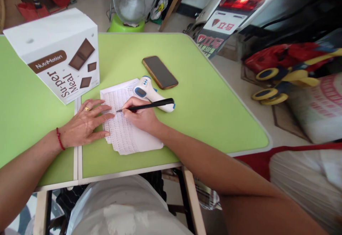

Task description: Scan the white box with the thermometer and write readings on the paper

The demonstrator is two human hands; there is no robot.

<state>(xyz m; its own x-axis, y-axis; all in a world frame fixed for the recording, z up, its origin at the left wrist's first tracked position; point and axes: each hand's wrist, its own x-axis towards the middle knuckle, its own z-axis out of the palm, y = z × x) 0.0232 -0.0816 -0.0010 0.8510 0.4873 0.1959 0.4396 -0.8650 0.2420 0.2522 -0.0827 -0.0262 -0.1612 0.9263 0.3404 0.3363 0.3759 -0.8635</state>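
Observation:
A black pen (157, 104) is pinched in my right hand (141, 115), its tip down on a sheet of paper (123, 135) covered with rows of small handwriting. My left hand (87, 123) lies with fingers spread over the sheet's left edge, a ring on one finger and a red cord at the wrist. Just beyond my right hand, a white and blue infrared thermometer (149, 92) rests partly on the paper's upper right. Behind that lies a dark-screened smartphone (160, 72) in a brown case.
A white NutriMotion box (61, 57) stands on the green folding table (208, 114), left of the paper. On the floor beyond are a fan (137, 0) and a white scooter (229, 14). A yellow and blue wheeled toy (283, 82) is beside a sack (320, 110) at right.

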